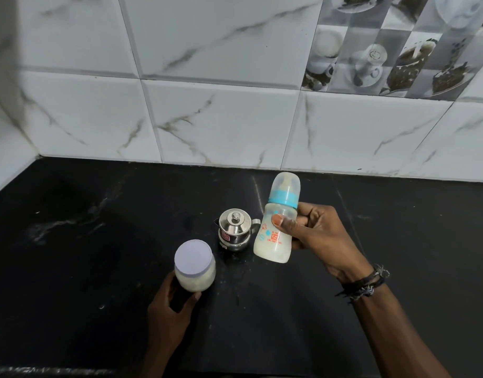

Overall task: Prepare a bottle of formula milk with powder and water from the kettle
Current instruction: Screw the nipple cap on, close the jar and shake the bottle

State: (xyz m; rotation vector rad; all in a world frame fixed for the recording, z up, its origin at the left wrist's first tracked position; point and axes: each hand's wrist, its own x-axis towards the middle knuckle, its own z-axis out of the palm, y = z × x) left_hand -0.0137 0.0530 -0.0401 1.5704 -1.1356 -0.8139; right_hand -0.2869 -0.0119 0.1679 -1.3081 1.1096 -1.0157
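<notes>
Black stone counter point(98, 241), steel kettle point(234, 230) standing on it, white specks

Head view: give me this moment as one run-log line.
right hand: holds capped bottle, milky liquid inside | left hand: grips lidded powder jar | kettle: lid on, on counter

I see a translucent bottle point(275, 230) with turquoise collar, red print and white milk; a pale-lilac-lidded jar point(194, 266) of white powder; a shiny steel kettle point(235, 229); black counter point(98, 241); grey-veined white tiles point(207, 105).
</notes>
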